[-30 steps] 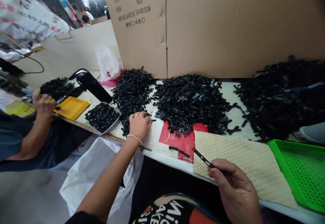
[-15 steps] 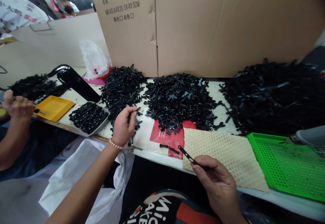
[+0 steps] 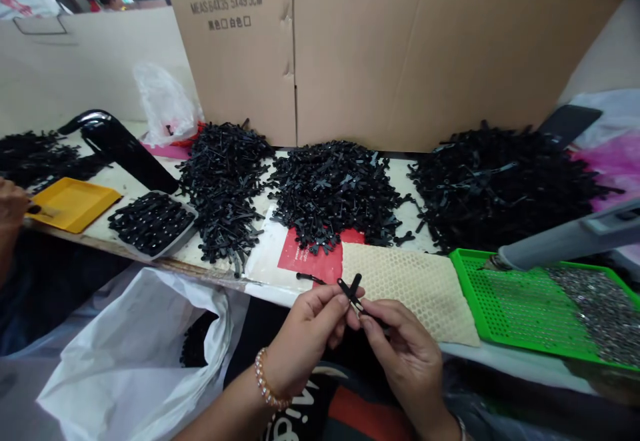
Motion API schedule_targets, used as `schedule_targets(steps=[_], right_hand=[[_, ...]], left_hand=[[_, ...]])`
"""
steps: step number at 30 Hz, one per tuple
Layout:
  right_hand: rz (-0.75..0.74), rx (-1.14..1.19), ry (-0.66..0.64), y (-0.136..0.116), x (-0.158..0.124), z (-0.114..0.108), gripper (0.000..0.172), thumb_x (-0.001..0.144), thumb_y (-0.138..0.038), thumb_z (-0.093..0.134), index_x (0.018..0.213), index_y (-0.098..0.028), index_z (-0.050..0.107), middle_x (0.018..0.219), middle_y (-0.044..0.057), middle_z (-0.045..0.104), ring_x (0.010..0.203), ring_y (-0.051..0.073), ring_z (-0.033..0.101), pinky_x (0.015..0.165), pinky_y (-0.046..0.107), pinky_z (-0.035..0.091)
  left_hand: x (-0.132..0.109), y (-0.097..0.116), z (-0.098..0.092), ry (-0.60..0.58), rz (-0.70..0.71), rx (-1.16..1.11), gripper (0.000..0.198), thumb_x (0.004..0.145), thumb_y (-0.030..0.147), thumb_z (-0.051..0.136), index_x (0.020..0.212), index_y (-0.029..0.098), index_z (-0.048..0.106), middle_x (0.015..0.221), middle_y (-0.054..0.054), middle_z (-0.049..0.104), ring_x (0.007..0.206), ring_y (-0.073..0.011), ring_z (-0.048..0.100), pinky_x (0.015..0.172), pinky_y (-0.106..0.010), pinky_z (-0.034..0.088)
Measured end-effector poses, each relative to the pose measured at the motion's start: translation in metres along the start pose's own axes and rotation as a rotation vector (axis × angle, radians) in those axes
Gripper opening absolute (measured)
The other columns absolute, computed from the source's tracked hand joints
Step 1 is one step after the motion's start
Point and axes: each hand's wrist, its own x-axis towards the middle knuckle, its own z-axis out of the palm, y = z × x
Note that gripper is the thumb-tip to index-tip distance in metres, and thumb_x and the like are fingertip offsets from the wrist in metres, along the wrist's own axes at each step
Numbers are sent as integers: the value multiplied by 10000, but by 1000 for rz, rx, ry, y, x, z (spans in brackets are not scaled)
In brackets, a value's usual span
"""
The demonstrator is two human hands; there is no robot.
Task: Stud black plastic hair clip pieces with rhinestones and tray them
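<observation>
Left hand [image 3: 313,337]: your thumb and fingertips are pinched together with no gap to spare, gripping the left strip [image 3: 357,281], a dark piece whose rounded end leans up and to the right.
Right hand [image 3: 407,354]: your thumb and forefinger are closed on the right strip [image 3: 345,287], which slants from your fingers to the upper left, with a hole near its free end.
Crossing: both strips meet in an X at the lower centre of the frame, in front of the mat [image 3: 410,284]; your fingers hide whether they are joined.
Step at the fingertips: you seem to be fitting or matching one strip against the other; how they seat is too small to tell.
Next move for the strips: it calls for a steady right pinch while the left turns its piece into line, judging by the crossed angle.
Red sheet [image 3: 327,266]: a loose strip [image 3: 310,278] lies on its near part, left of your hands.
Piles: the left pile [image 3: 220,187], middle pile [image 3: 335,191] and right pile [image 3: 500,194] of black parts run across the middle of the frame.
Green tray [image 3: 465,294]: at the right, it holds small metal bits [image 3: 600,311]; a grey tool [image 3: 565,237] reaches over it.
</observation>
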Motion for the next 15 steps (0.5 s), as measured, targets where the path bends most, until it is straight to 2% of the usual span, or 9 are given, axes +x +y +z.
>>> schedule_targets(steps=[4,7,15], right_hand=[[-20,-58,-7,2,-2,-1,213,880,-127,583,1045,-236,661,939,55,648,847,181,627,741,291,517],[-31,-74,-10,2,-4,-2,203,881,-131,581,1039,-233,658,929,55,651,840,181,628,739,293,517],[-24,-95,8,1,-2,-2,191,885,-131,567,1031,-226,647,939,55,658,859,185,631,757,295,518]], left_hand=[[-2,0,0,0,-5,-16,262,834,351,590,921,111,647,662,6,534,505,-40,331,456,-180,218],[-3,-2,1,11,-3,14,265,838,355,581,918,110,641,661,7,529,502,-41,323,460,-187,217],[-3,-3,3,28,18,122,273,840,379,561,711,138,560,642,12,516,495,-50,319,463,-206,216]])
